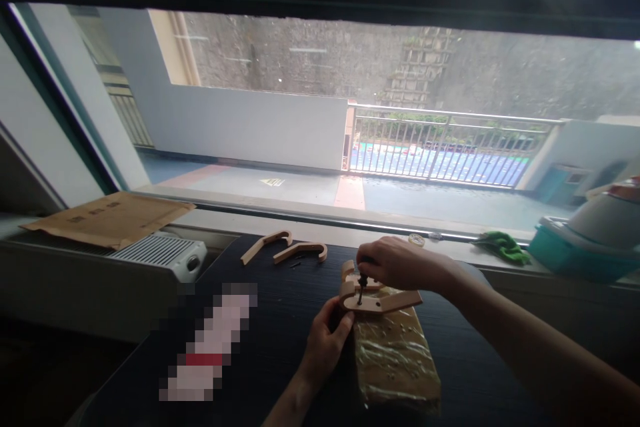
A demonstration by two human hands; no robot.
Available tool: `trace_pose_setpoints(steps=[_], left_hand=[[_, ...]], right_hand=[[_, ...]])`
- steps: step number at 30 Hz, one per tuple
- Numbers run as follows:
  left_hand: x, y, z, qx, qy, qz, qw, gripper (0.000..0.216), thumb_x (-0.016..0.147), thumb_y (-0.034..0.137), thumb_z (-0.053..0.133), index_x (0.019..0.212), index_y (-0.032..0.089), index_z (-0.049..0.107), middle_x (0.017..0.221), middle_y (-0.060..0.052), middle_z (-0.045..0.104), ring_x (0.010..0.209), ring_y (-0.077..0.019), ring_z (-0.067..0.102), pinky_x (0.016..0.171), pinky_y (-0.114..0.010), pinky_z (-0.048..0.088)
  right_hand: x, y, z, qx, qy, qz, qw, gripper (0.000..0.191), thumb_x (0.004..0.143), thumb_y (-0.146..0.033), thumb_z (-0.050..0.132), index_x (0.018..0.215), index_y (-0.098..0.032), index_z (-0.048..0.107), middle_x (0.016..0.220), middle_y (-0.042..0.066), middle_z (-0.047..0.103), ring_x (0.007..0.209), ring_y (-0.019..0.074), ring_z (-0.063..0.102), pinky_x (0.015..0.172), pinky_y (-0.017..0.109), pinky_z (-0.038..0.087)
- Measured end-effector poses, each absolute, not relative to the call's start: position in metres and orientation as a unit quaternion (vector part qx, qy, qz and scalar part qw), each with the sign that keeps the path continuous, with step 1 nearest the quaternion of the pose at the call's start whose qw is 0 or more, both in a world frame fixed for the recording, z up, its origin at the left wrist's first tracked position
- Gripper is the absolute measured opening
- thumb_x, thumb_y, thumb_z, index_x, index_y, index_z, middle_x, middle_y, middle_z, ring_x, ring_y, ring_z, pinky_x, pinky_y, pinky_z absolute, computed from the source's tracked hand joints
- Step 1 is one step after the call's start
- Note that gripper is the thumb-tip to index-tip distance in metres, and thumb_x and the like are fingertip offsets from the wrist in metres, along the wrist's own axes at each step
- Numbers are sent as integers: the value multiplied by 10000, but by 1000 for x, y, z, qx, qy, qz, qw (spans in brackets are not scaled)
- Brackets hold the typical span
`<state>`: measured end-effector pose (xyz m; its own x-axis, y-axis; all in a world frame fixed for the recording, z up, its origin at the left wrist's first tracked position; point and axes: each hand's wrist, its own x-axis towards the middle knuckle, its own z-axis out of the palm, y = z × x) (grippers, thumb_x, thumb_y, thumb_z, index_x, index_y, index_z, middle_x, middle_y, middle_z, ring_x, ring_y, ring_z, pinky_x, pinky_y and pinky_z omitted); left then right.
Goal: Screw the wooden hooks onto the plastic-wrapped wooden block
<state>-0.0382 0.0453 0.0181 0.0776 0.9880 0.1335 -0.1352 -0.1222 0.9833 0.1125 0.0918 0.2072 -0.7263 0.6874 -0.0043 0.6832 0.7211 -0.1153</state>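
Note:
My right hand is closed round the dark handle of a screwdriver, which points down at a bent wooden hook. The tip meets the hook near its curled end, where a second dark hole shows. With thumb and fingers, my left hand grips that curled end. The hook rests on a tape-wrapped cardboard box with several small holes in its top. Just behind it lies another wooden hook, partly hidden by my right hand.
Two more wooden hooks lie toward the back of the dark table, with small dark screws beside them. A blurred pinkish strip is at left. Behind are a window sill, green cloth, teal container, radiator and brown envelope.

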Motion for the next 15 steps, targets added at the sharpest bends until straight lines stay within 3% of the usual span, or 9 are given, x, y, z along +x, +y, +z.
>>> trace_pose_setpoints(steps=[8,15], left_hand=[[-39,45,14,521,412,539,519,255,802,264,563,1027,145,564,981,-77,649,930,-216,589,836,-308,452],[-39,45,14,521,416,538,516,248,805,260,560,1025,145,562,980,-78,647,931,-217,589,842,-313,451]], right_hand=[[113,83,219,-323,-945,50,-26,175,785,-248,485,843,-251,651,774,-19,655,656,116,519,543,236,288],[110,92,205,-328,-943,62,-7,217,827,-244,436,829,-203,649,706,1,634,594,101,486,527,231,283]])
